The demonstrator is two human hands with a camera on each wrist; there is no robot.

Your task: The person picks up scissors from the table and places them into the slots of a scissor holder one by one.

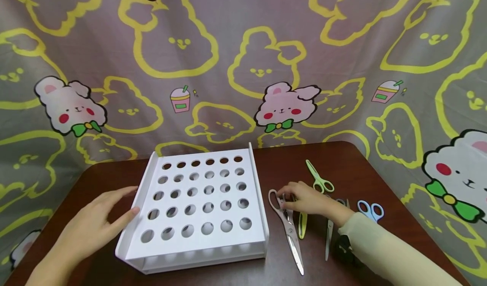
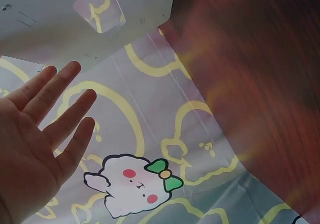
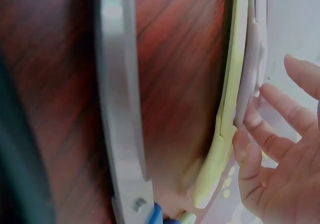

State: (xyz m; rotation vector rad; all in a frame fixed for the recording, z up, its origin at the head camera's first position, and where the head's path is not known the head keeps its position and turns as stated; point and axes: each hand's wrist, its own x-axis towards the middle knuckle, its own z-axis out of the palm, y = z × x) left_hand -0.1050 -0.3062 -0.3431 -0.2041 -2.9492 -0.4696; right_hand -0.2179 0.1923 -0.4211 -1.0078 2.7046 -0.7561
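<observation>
A white rack (image 1: 198, 201) with rows of round holes stands on the table. My left hand (image 1: 89, 224) is beside its left wall, thumb and fingertips right at the edge; the left wrist view shows that hand's fingers spread. To the right of the rack lies a pair of scissors with pinkish-grey handles (image 1: 291, 231), blades toward me. My right hand (image 1: 304, 199) reaches over its handles, fingertips at the handle loops. In the right wrist view the thumb stands apart from the handle, beside yellow-green scissors (image 3: 230, 94). My right hand partly hides the handles.
Green scissors (image 1: 318, 178) lie behind my right hand, and blue-handled scissors (image 1: 370, 211) to its right. Another pair with a steel blade (image 1: 329, 239) lies under my right forearm, near a dark-handled one (image 1: 344, 243). A patterned curtain (image 1: 228, 66) hangs behind the table (image 1: 327, 151).
</observation>
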